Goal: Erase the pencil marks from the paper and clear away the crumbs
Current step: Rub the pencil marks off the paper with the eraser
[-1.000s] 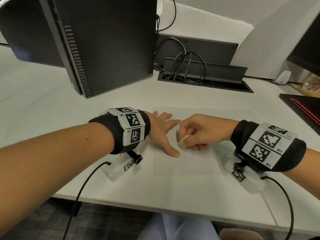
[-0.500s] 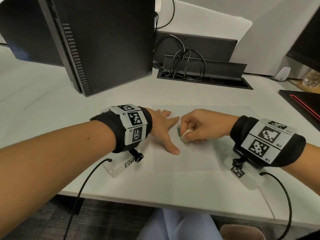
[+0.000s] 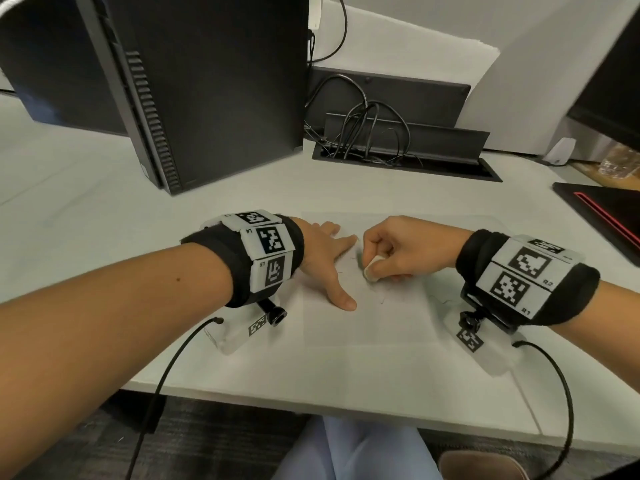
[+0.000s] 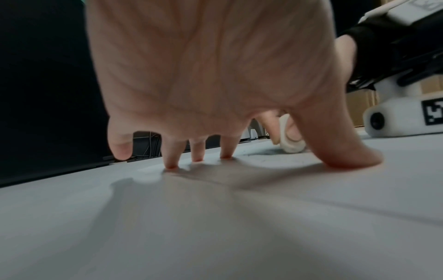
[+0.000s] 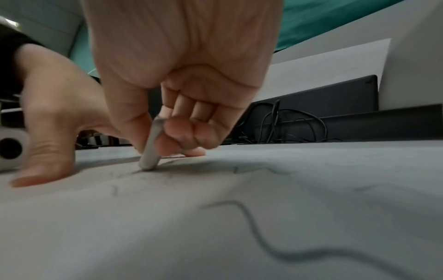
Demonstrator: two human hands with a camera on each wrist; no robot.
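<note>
Head view shows the paper [image 3: 367,327] lying flat near the bench's [image 3: 86,209] front edge, the left hand [image 3: 322,258] spread open with fingertips pressing it down. Beside it, the right hand [image 3: 405,252] curls around a white eraser [image 3: 373,268], its tip touching faint pencil marks [image 5: 258,233] on the sheet.

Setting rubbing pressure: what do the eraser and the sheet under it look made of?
Eraser: looks like soft matte rubber or vinyl, off-white with rounded, grey-smudged edges; which one is unclear. Paper: thin, matte white sheet; it lies flat on the desk and carries pencil lines.
</note>
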